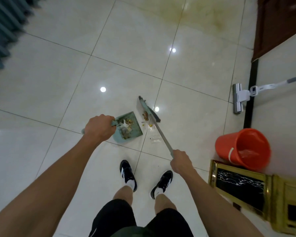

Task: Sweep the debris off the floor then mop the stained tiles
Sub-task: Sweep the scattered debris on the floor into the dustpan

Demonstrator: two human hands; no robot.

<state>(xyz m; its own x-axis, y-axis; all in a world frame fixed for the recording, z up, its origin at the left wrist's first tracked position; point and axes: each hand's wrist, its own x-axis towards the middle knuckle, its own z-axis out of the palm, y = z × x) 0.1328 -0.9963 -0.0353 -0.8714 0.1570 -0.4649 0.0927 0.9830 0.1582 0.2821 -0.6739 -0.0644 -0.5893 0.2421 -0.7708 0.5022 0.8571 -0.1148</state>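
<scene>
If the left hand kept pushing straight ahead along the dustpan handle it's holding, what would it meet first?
The left hand grips the dustpan handle, pointing right. Straight on, it would first meet the loose debris on the tiles, then the broom head just beyond, though depth is hard to judge.

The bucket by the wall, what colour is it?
Orange-red, with a white handle; the bucket shows plainly at the right of the head view.
</scene>
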